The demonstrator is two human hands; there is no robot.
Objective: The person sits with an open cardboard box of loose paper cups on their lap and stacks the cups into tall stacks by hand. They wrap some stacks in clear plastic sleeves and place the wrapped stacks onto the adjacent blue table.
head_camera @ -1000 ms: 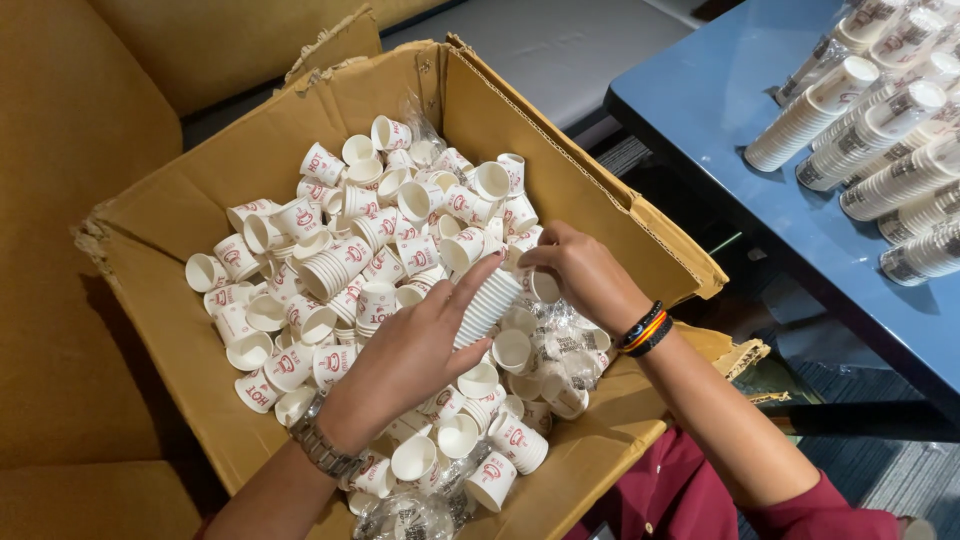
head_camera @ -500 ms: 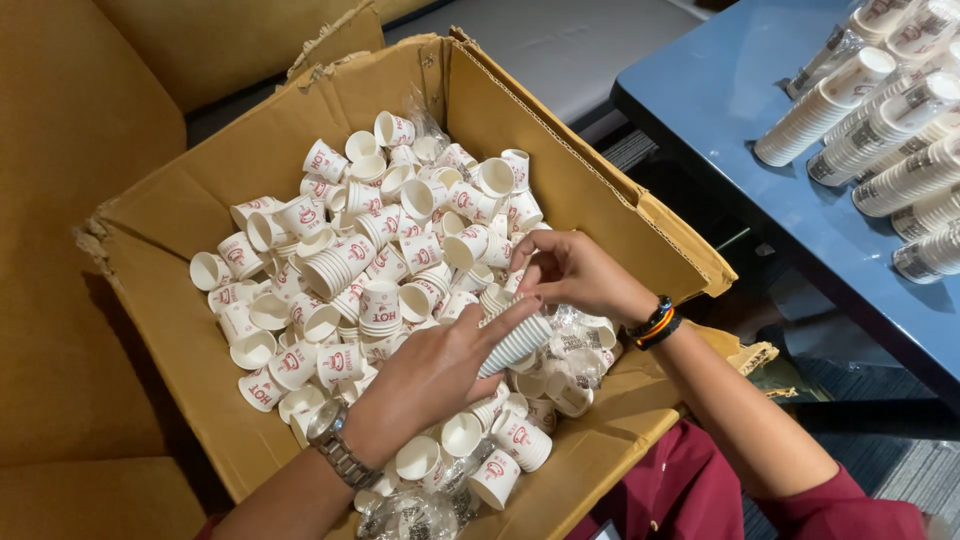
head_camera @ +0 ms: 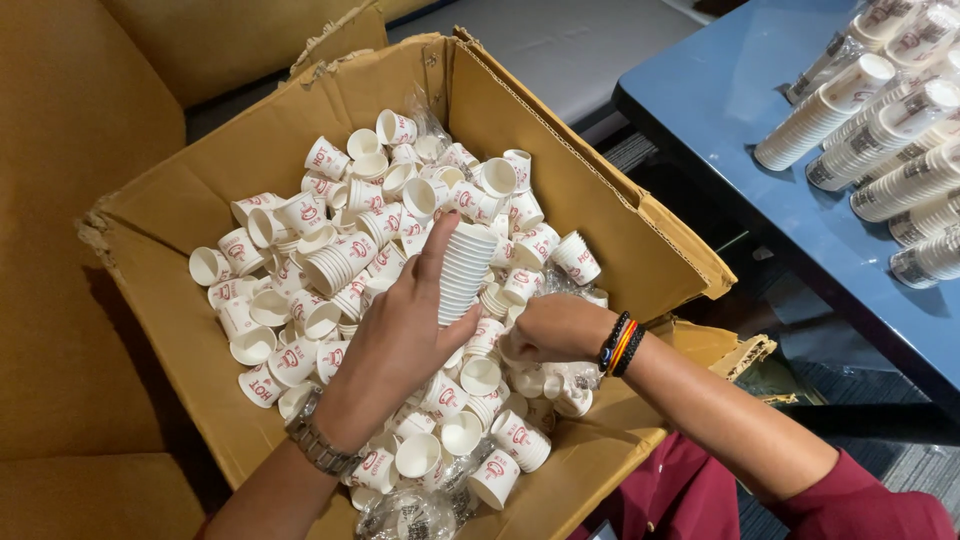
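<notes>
— What have you got there?

— A stack of nested paper cups [head_camera: 466, 268], white with red print. My left hand [head_camera: 400, 345] is wrapped round its lower end, thumb on one side and forefinger stretched up along it, so the stack stands almost upright over the middle of the cardboard box [head_camera: 590, 190].

— And your other hand?

— My right hand [head_camera: 555, 328] is just beside the foot of the stack, curled down among the loose cups [head_camera: 330, 220]. Its fingers are buried, so I cannot tell whether they grip one. There are coloured bands [head_camera: 620, 345] on that wrist and a metal watch [head_camera: 318, 445] on the left one.

— What's in the box?

— Loose cups heaped from the far corner to the near edge, some on their sides, some mouth up, a few short nested runs, with bits of clear plastic wrap [head_camera: 410, 515] at the near edge. The box flaps are torn and folded outward.

— Anything round it?

— To the right, well apart, a blue bench [head_camera: 740, 110] carries long wrapped cup stacks [head_camera: 880, 130] lying side by side near its far corner.
</notes>
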